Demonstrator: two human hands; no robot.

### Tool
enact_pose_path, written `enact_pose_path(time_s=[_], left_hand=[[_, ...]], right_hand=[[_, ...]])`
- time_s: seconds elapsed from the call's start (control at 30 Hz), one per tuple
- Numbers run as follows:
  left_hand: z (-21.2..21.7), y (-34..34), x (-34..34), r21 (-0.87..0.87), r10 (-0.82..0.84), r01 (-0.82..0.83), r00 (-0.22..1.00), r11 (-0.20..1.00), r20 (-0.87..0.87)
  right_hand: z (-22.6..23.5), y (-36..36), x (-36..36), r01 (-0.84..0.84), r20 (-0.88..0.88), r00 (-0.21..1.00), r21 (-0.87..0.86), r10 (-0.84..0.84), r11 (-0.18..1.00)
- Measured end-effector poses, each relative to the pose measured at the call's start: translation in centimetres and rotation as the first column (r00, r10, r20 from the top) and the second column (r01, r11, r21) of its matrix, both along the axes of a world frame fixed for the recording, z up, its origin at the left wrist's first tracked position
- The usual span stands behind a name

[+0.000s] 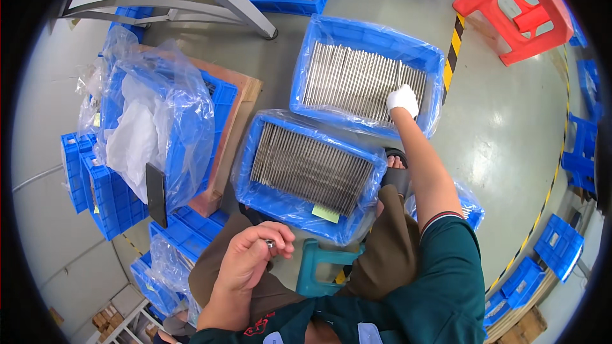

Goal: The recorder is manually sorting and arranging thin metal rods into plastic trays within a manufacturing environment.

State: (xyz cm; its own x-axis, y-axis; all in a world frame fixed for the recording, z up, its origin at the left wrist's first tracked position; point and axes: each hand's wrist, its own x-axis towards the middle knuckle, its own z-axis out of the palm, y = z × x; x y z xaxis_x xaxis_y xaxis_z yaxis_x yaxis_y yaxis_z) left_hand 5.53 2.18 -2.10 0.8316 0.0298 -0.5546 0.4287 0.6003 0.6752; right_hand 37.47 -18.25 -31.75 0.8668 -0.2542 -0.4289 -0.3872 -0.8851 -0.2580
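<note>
A small shiny metal ring-like piece is pinched between the thumb and fingers of my bare left hand, above my lap. My right hand, in a white glove, reaches into the farther blue bin, lined with clear plastic. Its fingers are curled at the right part of a row of bright metal rods; what they grip is hidden. Closer to me, a second lined blue bin holds a row of darker metal rods. A yellow-green paper slip lies at its near side.
Left of the bins, a plastic-draped blue crate stands on a wooden pallet, with a dark phone-like slab at its near side. A teal stool is between my legs. A red stool stands far right, beyond yellow-black floor tape.
</note>
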Motion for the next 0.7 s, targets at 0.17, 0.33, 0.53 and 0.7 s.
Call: enact_pose_path(time_s=[0.17, 0.33, 0.53, 0.7], left_hand=[[0.0, 0.0, -0.4, -0.002, -0.001, 0.001, 1.0, 1.0, 0.005], [0.0, 0.0, -0.6, -0.007, 0.003, -0.003, 1.0, 1.0, 0.009], [0.7, 0.8, -1.5, 0.066, 0.011, -0.013, 1.0, 0.998, 0.024], [2.3, 2.4, -2.1, 0.197, 0.281, -0.297, 0.954, 0.934, 0.106]], right_hand=[[-1.3, -1.6, -0.7, -0.035, 0.018, 0.999, -0.021, 0.036, 0.999], [-0.9, -0.8, -0.8, -0.169, -0.132, 0.978, -0.052, 0.161, 0.984], [-0.5, -1.4, 1.0, -0.3, -0.189, 0.941, -0.088, 0.28, 0.95], [4.2, 1.3, 3.2, -0.543, 0.04, 0.84, 0.026, 0.542, 0.839]])
